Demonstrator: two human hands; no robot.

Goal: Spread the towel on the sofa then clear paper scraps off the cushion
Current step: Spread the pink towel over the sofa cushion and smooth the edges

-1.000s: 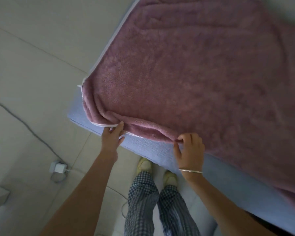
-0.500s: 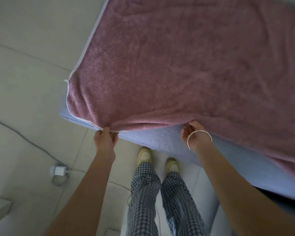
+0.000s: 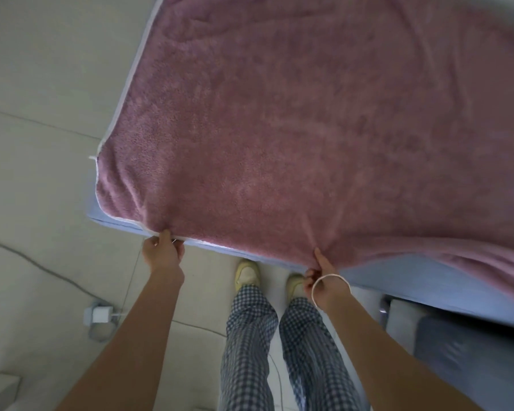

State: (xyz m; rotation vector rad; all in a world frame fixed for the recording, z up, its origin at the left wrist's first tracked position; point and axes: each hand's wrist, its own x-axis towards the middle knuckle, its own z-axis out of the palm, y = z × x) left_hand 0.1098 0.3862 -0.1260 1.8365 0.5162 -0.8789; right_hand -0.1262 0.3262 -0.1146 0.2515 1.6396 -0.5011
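Observation:
A large pink towel [image 3: 294, 120] with a white hem lies spread over the light blue sofa cushion [image 3: 404, 271], covering most of it. My left hand [image 3: 162, 250] pinches the towel's near edge close to its left corner. My right hand [image 3: 322, 274], with a thin bangle on the wrist, grips the same edge further right, where the cloth puckers. The towel's right part hangs in folds over the cushion's front. No paper scraps show in this view.
A pale tiled floor [image 3: 36, 143] lies left of the sofa, with a grey cable and a white charger block [image 3: 98, 314] on it. My legs in checked trousers and yellow slippers [image 3: 247, 275] stand against the cushion front. A dark grey object [image 3: 469, 351] sits at lower right.
Both hands have drawn the towel's near edge toward me and down over the cushion's front edge. The folded-over hem is now flattened, and less blue cushion shows at the front left.

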